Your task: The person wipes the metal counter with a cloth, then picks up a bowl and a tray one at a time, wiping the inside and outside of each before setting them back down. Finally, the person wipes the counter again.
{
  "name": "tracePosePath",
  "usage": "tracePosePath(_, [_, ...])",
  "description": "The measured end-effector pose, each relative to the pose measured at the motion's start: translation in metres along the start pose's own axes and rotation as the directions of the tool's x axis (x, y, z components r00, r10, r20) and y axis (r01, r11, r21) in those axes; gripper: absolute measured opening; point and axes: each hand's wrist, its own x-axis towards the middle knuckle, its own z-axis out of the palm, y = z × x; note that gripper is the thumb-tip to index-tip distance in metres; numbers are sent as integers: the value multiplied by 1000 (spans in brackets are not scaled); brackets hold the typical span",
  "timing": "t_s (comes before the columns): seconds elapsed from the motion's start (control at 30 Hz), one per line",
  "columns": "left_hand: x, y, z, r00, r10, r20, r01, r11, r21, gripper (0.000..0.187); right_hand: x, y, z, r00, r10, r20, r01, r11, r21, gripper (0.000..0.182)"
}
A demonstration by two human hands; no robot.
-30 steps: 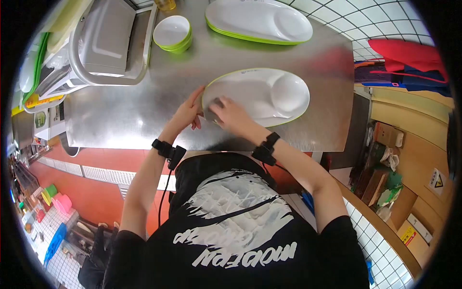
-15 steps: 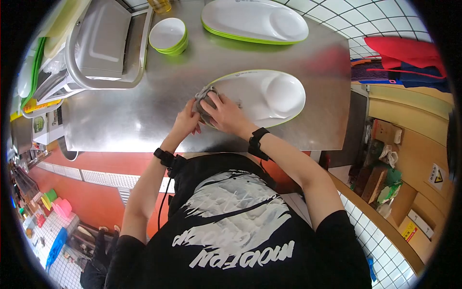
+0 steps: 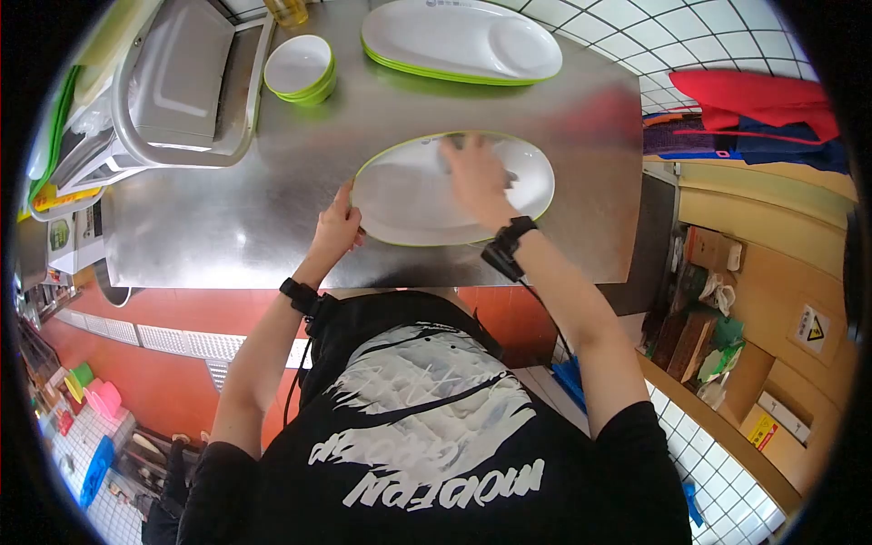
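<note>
1. Right hand (image 3: 474,173) fingers spread flat, pressing a grey rag (image 3: 451,145) onto the plate (image 3: 400,200); left hand (image 3: 338,225) pinches the plate's near rim.
2. Plate sits mid-table (image 3: 227,218); bowls (image 3: 298,68) and more plates (image 3: 459,41) further back.
</note>
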Motion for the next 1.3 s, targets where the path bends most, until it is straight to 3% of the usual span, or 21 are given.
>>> tracePosePath(0.07, [-4, 3, -1, 1000, -9, -5, 9, 1000, 9, 61, -2, 15, -8, 957, 263, 126, -268, 963, 25, 58])
tracePosePath(0.2, [4, -5, -2, 998, -13, 58, 15, 999, -41, 65, 5, 7, 16, 940, 322, 116, -333, 938, 93, 62])
tracePosePath(0.27, [10, -12, -3, 996, -34, 84, 44, 992, -121, 65, 11, -25, 29, 933, 349, 86, -359, 894, 268, 60])
tracePosePath(0.33, [10, -11, -4, 992, -49, 113, 71, 978, -196, 65, 9, -60, 32, 977, 201, 71, -213, 930, 300, 59])
tracePosePath(0.4, [8, -5, -4, 985, -100, 139, 140, 939, -313, 64, -3, -80, 18, 987, -100, 124, 43, 915, 401, 56])
tracePosePath(0.43, [6, 0, -4, 985, -97, 142, 137, 941, -309, 64, -14, -83, 15, 988, -94, 121, 38, 916, 400, 56])
tracePosePath(0.5, [1, 7, -4, 993, -99, 68, 116, 940, -320, 64, -37, -81, 9, 942, -292, 167, 176, 851, 495, 53])
tracePosePath(0.63, [-3, 7, 1, 997, -79, -21, 70, 959, -276, 63, -72, -22, -5, 893, -240, 382, 31, 877, 479, 52])
tracePosePath(0.7, [-6, 11, 3, 999, -38, -28, 32, 985, -172, 61, -84, 15, -27, 896, -82, 437, -96, 924, 369, 46])
tracePosePath(0.77, [-8, 19, 1, 999, -35, -30, 31, 992, -124, 58, -87, 49, -57, 827, 114, 551, -314, 906, 284, 52])
tracePosePath(0.83, [-4, 17, 3, 999, -24, -21, 23, 999, -42, 58, -113, 92, -23, 885, 371, 282, -464, 758, 459, 53])
tracePosePath(0.87, [-3, 20, 2, 1000, -18, -20, 18, 999, -40, 58, -120, 102, -19, 884, 375, 277, -465, 757, 459, 53])
tracePosePath(0.93, [0, 28, -1, 999, -49, -8, 48, 995, -86, 57, -132, 117, -13, 716, 698, 33, -549, 533, 644, 48])
tracePosePath(1.07, [19, 22, -12, 996, -76, 47, 78, 996, -47, 56, -157, 141, 25, 663, 733, -151, -359, 488, 796, 45])
tracePosePath(1.13, [20, 28, -17, 994, -62, 93, 77, 983, -169, 53, -168, 140, 13, 668, 699, 255, -345, -13, 939, 44])
tracePosePath(1.17, [16, 34, -20, 994, -53, 93, 68, 984, -166, 53, -175, 138, 6, 666, 703, 248, -337, -12, 941, 44])
tracePosePath(1.23, [-3, 67, -31, 969, -117, 219, 192, 912, -363, 52, -179, 130, -18, 776, 420, 471, -198, -547, 814, 40])
tracePosePath(1.27, [-3, 70, -32, 971, -101, 218, 177, 915, -363, 52, -178, 123, -27, 779, 429, 457, -186, -539, 821, 40])
tracePosePath(1.3, [-3, 72, -36, 946, -67, 318, 198, 895, -400, 51, -176, 114, -36, 742, 412, 528, -166, -650, 742, 41])
